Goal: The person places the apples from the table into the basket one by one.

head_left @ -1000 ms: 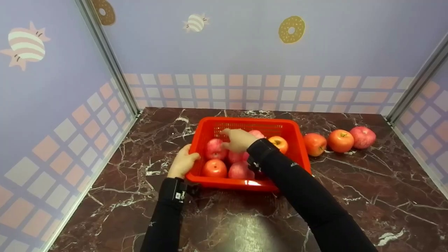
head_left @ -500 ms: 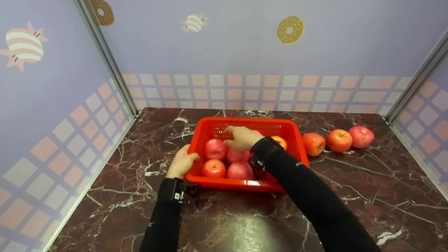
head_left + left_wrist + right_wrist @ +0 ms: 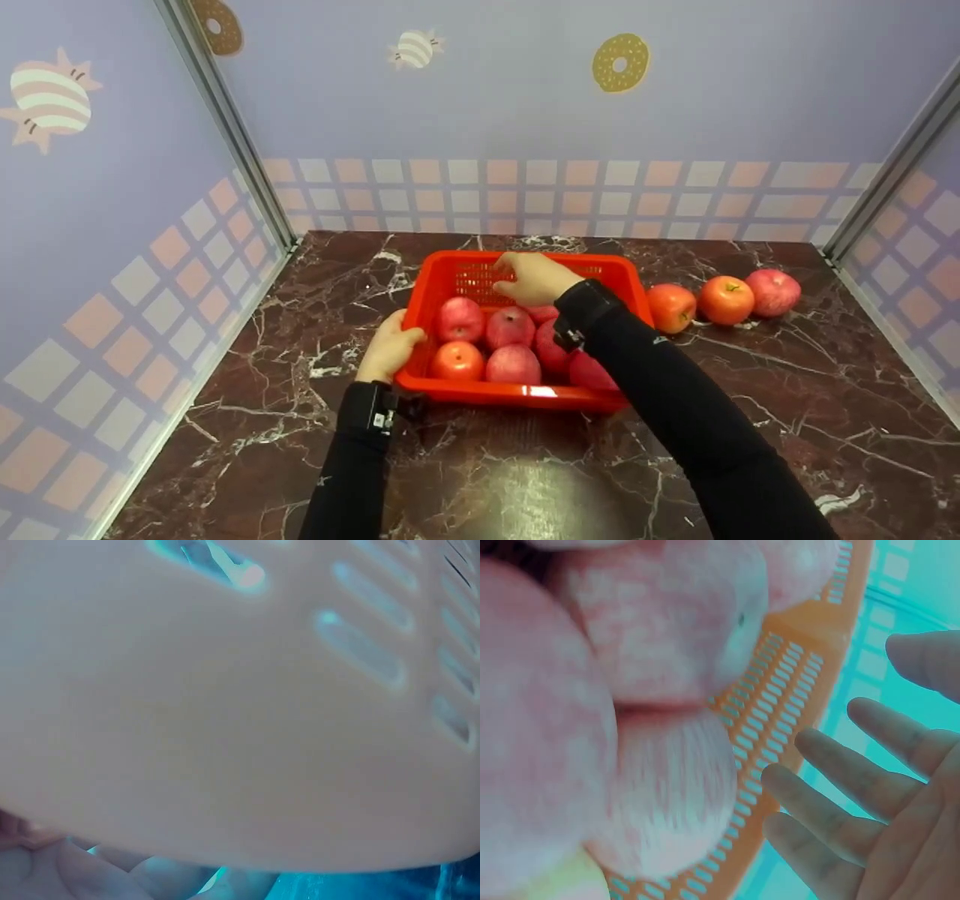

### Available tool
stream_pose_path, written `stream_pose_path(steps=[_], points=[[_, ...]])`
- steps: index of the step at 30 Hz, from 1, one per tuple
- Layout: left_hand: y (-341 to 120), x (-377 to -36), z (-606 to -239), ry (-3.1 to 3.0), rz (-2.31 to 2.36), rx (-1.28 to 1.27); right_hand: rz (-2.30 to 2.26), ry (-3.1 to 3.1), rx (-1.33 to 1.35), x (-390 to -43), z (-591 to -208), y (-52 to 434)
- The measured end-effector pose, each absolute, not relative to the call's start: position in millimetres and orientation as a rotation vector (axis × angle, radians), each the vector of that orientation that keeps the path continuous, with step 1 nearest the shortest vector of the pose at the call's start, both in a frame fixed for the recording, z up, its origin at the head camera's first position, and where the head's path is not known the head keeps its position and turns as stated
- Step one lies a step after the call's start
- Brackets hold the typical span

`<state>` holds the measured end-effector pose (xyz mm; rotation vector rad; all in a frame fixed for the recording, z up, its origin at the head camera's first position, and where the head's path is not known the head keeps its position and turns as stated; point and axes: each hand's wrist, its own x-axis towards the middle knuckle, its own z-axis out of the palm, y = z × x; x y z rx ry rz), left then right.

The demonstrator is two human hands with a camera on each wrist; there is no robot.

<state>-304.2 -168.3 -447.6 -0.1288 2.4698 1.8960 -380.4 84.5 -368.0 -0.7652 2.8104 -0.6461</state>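
Apples (image 3: 510,328) lie in basket (image 3: 525,394) beneath right hand (image 3: 534,277).

From my seat: apples (image 3: 510,328) packed in the red slotted plastic basket (image 3: 517,391); three more apples (image 3: 724,299) sit in a row right of it, my left hand (image 3: 388,351) on its left side.

The right arm (image 3: 675,405) hides some apples (image 3: 585,367) in the basket (image 3: 517,394). The left wrist view is a blur of basket wall (image 3: 240,727). The apples up close (image 3: 652,652) look fuzzy.
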Motion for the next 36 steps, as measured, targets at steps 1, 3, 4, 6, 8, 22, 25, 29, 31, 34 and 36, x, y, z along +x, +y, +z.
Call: stream_pose_path(steps=[1, 3, 4, 6, 8, 22, 25, 29, 31, 34, 36], points=[[-168.3, -304.4, -447.8, 2.469, 1.897, -0.129, -0.650, 2.816, -0.766, -381.5, -365.9, 87.3], [-167.9, -304.5, -448.0, 2.462, 1.906, -0.122, -0.656, 2.828, -0.749, -383.5, -361.8, 94.1], [-167.7, -304.5, -447.8, 2.460, 1.911, -0.118, -0.660, 2.833, -0.738, -384.2, -359.3, 97.9], [-167.7, -304.7, -447.5, 2.451, 1.921, -0.113, -0.675, 2.844, -0.708, -385.7, -354.4, 106.3], [-167.5, -304.3, -447.1, 2.445, 1.926, -0.102, -0.695, 2.863, -0.676, -387.4, -349.5, 115.7], [-169.6, -304.1, -449.3, 2.452, 1.917, -0.122, -0.689, 3.000, -0.515, -402.0, -326.7, 202.8], [-169.6, -303.8, -449.7, 2.450, 1.922, -0.111, -0.652, 3.019, -0.488, -400.5, -324.4, 219.0], [-169.0, -303.7, -449.7, 2.443, 1.924, -0.111, -0.626, 3.029, -0.451, -398.5, -324.3, 241.8], [-168.8, -304.0, -449.7, 2.448, 1.914, -0.117, -0.619, 3.030, -0.434, -397.4, -325.9, 254.6], [-167.9, -303.9, -448.7, 2.464, 1.900, -0.119, -0.614, 3.034, -0.405, -396.2, -329.6, 276.2], [-167.5, -304.1, -448.0, 2.486, 1.883, -0.119, -0.614, 3.039, -0.378, -395.9, -332.8, 292.3]])
